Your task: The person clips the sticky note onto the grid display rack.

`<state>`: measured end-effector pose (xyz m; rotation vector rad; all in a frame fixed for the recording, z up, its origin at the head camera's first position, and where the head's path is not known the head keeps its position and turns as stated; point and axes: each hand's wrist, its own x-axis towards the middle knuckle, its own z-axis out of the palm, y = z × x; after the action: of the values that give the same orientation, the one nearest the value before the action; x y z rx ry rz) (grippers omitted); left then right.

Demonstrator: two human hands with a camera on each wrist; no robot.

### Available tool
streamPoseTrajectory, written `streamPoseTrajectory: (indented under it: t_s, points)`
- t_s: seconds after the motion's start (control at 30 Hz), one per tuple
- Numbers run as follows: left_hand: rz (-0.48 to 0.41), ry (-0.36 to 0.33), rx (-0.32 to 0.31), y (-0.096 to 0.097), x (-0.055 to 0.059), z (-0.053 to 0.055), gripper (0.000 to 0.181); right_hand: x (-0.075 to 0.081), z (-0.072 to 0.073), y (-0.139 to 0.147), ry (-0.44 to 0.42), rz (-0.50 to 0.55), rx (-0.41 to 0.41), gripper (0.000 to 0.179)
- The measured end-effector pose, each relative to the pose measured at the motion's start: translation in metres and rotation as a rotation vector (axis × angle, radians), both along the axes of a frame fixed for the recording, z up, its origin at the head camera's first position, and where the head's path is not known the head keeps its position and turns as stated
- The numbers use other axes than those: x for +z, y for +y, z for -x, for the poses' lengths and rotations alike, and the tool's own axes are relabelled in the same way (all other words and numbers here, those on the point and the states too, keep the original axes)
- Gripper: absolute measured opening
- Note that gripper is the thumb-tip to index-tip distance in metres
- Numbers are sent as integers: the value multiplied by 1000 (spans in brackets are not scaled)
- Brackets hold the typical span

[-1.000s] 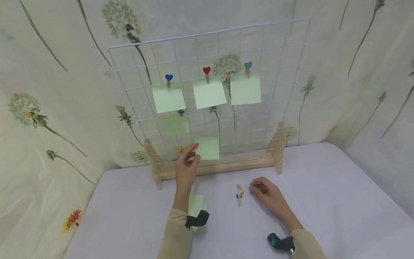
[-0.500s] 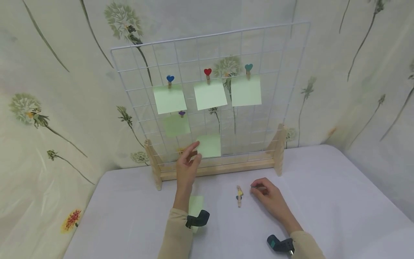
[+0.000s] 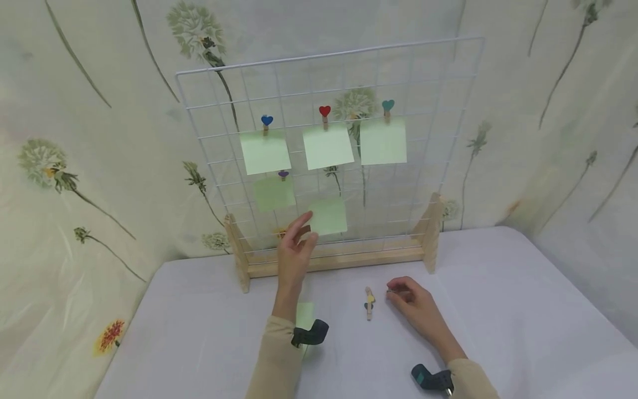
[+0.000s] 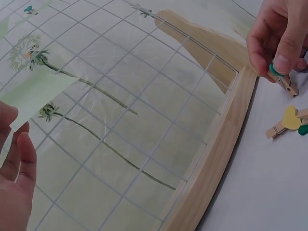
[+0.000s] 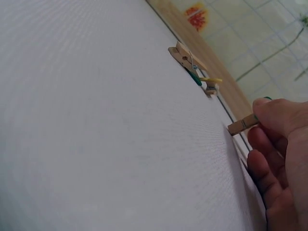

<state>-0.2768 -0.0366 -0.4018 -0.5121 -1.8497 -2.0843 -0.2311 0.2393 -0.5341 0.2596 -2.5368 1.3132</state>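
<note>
My left hand [image 3: 296,252] pinches a pale green paper note [image 3: 329,216] by its left edge, in front of the lower part of a white wire grid [image 4: 144,139]. Low over the table, my right hand [image 3: 416,303] grips a small wooden clothespin [image 5: 243,124] with a green top between thumb and finger. Left of that hand lie more clothespins [image 3: 369,303], one with a yellow heart and one with a green heart. Higher on the grid, green notes [image 3: 266,152] hang from heart clothespins in blue, red [image 3: 325,111] and teal; a purple one holds a lower note [image 3: 275,194].
The grid stands in a wooden base [image 3: 339,259] with upright feet at both ends. More green notes [image 3: 305,315] lie on the white table [image 3: 199,332], partly under my left forearm. A flower-patterned cloth [image 3: 523,138] hangs behind.
My left hand has moved slightly up and to the right, raising the green note against the grid. My right hand has barely moved and keeps its clothespin.
</note>
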Motion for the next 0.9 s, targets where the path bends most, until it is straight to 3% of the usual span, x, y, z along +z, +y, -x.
streamPoseTrajectory:
  t_s: [0.23, 0.43, 0.67, 0.9]
  points:
    - [-22, 42, 21, 5, 1, 5, 43, -1, 0, 0, -12, -3, -5, 25]
    - [-26, 30, 46, 5, 2, 6, 42, -2, 1, 0, -8, -3, 14, 23]
    - [-26, 27, 28, 6, 2, 10, 43, -1, -2, -1, -41, 1, 1, 25]
    - [-5, 34, 24, 5, 5, 14, 44, -2, 0, 0, 16, -24, 2, 23]
